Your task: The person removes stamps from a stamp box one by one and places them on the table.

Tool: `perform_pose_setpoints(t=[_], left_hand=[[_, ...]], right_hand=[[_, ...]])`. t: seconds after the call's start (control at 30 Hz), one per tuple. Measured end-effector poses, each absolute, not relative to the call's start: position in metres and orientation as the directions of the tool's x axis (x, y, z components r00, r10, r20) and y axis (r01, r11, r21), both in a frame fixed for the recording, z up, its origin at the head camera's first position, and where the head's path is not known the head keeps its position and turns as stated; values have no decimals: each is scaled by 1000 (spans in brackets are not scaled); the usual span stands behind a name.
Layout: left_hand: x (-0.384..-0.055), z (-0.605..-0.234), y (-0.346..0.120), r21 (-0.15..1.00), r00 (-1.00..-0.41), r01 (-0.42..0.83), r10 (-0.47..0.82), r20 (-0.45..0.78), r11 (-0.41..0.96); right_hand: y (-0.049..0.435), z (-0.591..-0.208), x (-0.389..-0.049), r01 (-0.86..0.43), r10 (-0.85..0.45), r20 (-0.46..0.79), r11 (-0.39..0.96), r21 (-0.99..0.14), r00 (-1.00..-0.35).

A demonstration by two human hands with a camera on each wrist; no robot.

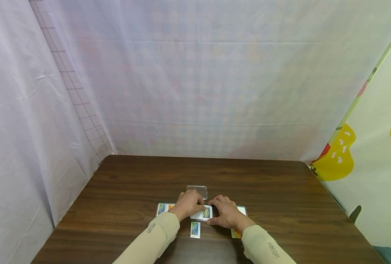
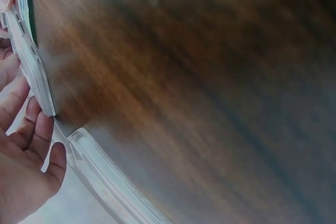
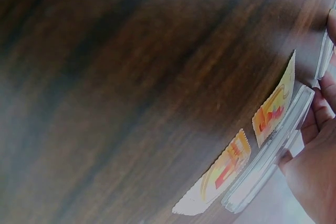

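Observation:
A flat clear plastic case [image 1: 196, 215] with a green-and-yellow picture stamp [image 1: 206, 212] showing in it lies between the two hands. My left hand [image 1: 189, 203] reaches over its left part and grips it, fingers along its side in the left wrist view. From the right, my right hand [image 1: 227, 213] holds the same case, thumb at the near corner and fingers at the far one. A blue-green stamp [image 1: 195, 230] lies on the table just in front of the case.
Another case [image 1: 162, 208] with stamps sits partly under the left wrist, and one more [image 1: 242, 210] is beyond the right hand. An empty clear lid [image 1: 199, 190] lies behind. Orange-yellow stamps [image 3: 227, 169] are beside the right-hand case on the brown wooden table [image 1: 116, 220].

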State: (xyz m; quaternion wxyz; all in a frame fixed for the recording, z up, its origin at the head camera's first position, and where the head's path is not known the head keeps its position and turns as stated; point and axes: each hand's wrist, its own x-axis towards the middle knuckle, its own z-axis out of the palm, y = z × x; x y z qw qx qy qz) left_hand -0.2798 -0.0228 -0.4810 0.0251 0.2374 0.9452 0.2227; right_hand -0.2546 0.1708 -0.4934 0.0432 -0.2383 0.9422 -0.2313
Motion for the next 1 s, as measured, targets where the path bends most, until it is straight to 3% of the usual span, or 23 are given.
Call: perform_pose_setpoints(t=[1.0], left_hand=[[-280,-485,-23,390,-881,465,458,116,795]], right_hand=[[171,-493,-255,-436,-468,35,791,-430,-883]])
